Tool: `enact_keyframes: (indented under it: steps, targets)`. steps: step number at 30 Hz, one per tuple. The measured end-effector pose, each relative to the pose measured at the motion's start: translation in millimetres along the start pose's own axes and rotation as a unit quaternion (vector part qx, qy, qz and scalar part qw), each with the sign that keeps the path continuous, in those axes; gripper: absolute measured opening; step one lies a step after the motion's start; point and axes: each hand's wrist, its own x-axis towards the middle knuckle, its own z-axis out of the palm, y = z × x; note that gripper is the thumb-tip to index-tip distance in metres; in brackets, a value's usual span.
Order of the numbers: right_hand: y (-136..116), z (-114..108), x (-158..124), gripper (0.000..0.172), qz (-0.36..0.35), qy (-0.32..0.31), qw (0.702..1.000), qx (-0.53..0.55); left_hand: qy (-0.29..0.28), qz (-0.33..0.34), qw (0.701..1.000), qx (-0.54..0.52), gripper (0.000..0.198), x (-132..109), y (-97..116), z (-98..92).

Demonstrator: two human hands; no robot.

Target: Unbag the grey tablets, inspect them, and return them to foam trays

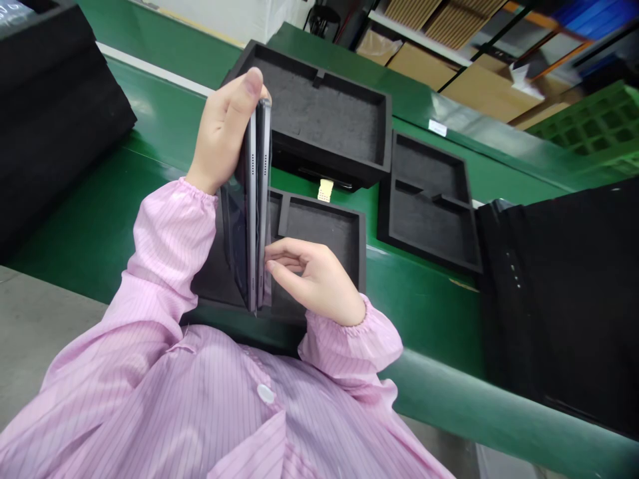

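At far left, a stack of black foam trays [60, 126] stands on a glossy green table [424, 306]; pale marks on the clear plastic [14, 14] at its top are unreadable. Next, the left hand [219, 133], in a pink striped sleeve [170, 246], closes around the far end of two slim tablets with grey metal edges [252, 219]. No brand can be read on them. They stand on edge, side by side, above a compartmented black foam tray [324, 229]; rows of tiny holes dot their edges, the left one's face is dark and glossy, and translucent film shows along the right side. The right hand [319, 279] has its fingertips close together at that side; whether they pinch the film, I cannot tell. Beyond, a yellow tag [325, 190] bears illegible dark marks beside a deep black foam tray [319, 113]. Further right, a white rectangular label [438, 128] is too small to read.
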Motion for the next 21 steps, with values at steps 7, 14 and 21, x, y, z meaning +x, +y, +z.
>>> enact_keyframes:
  steps: [7, 14, 21]
  targets:
    - [-1.3, -0.6, -2.3, 0.016, -0.01, -0.005, 1.0, -0.001, 0.002, 0.022, 1.0, 0.002, 0.065, -1.1, 2.2, 3.2]
    - [0.1, 2.7, -3.4, 0.028, -0.048, 0.023, 0.997, -0.049, -0.009, 0.034, 0.999, -0.011, 0.057, -1.5, 4.6, 4.4]
    - [-3.3, 8.4, -5.6, 0.052, -0.081, 0.012, 0.994, -0.075, -0.02, 0.0, 0.996, -0.081, 0.049, -15.0, 37.0, 22.5]
